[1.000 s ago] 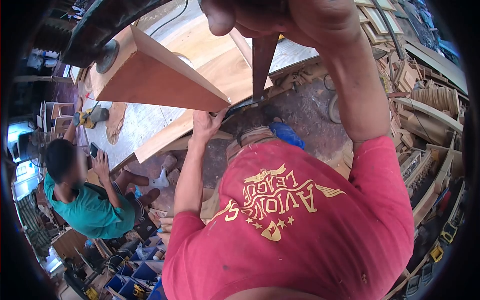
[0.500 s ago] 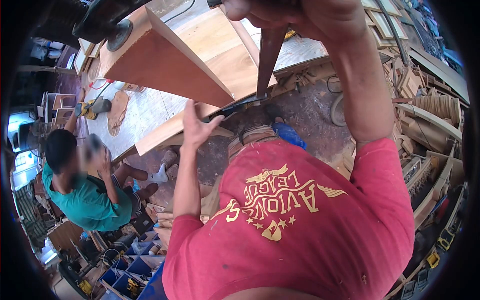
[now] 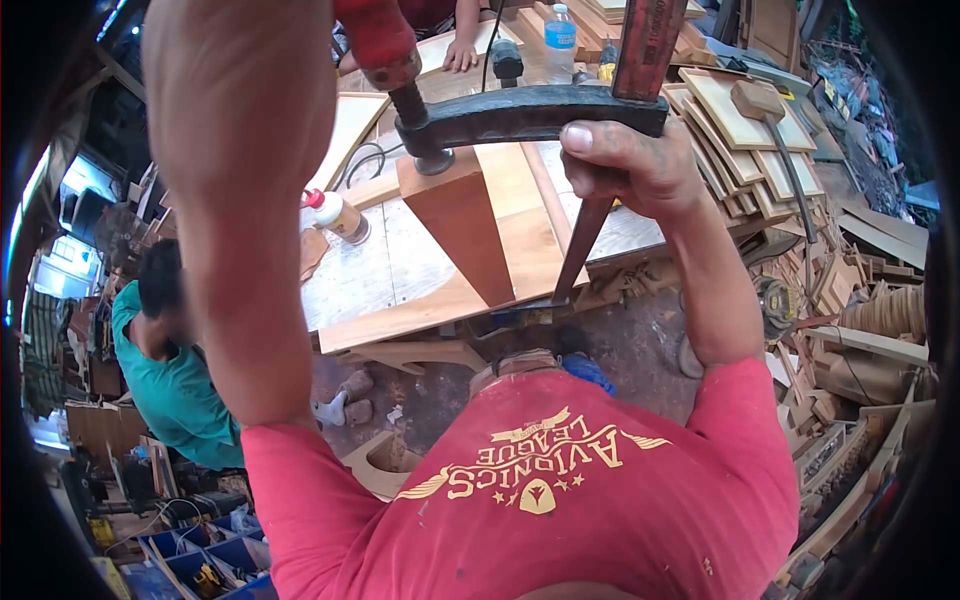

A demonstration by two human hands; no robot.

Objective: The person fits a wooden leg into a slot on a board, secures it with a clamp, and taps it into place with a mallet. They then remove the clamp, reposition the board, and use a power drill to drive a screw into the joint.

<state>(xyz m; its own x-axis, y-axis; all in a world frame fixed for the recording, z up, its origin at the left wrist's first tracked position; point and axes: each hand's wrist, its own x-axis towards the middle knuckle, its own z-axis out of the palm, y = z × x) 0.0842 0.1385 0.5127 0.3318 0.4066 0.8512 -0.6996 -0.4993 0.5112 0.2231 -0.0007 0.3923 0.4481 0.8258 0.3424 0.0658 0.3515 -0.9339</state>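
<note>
A bar clamp point(image 3: 520, 108) with a dark arm and a red handle point(image 3: 375, 40) stands over a tapered wooden block point(image 3: 455, 215). Its screw pad rests on the block's top, and its lower end reaches the bench edge. My right hand point(image 3: 640, 170) is closed round the clamp's bar just below the arm, thumb against the arm's underside. My left arm rises close to the camera; the part of my left hand point(image 3: 240, 60) near the top edge is beside the red handle, its fingers hidden. Beneath the block lies a flat wooden board point(image 3: 400, 315).
A glue bottle point(image 3: 338, 217) lies on the bench point(image 3: 365, 265). Farther back are a water bottle point(image 3: 560, 45) and another person's hand point(image 3: 460, 55). Stacked panels point(image 3: 745, 150) stand at right, above wood scraps. A person in a green shirt point(image 3: 170, 380) sits at left.
My left hand has risen from the board's edge to beside the clamp handle. My right hand still holds the clamp. The view has tilted up, showing more of the clamp and bench.
</note>
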